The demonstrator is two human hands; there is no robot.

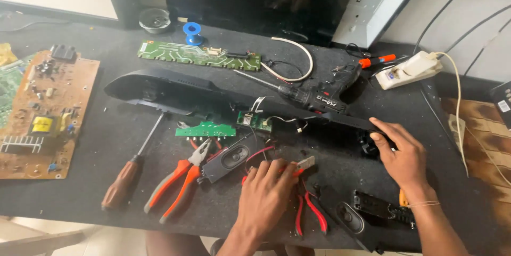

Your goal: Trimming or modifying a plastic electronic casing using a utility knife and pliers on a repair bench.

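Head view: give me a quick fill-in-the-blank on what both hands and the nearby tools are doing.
1. The left hand grips a small red-handled ____ tool.
2. The right hand rests on the long ____ plastic housing.
3. The orange-handled pliers lie beside a screwdriver with a ____ handle.
4. The small spool at the back is ____.

Missing words: cutting; black; brown; blue

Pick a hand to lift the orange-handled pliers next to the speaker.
Probably left. The left hand holds a small red-handled tool but sits just beside the orange-handled pliers. The right hand rests far across on the black plastic bar.
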